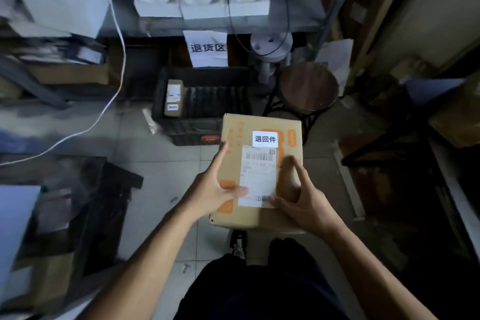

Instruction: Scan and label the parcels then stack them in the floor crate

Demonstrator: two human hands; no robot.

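Cramped storeroom, tiled floor [161, 163], shelving behind. Left hand [210, 189] steadies the cardboard box's [259, 215] left side, fingers straight, thumb on the shipping label [258, 176]. Black crate [181, 130] sits just beyond, one small parcel [174, 97] inside. Right hand [304, 202] spread on top, index raised, thumb pressing the label's corner. Box looks rigid, likely light; taking it by opposite sides should serve.
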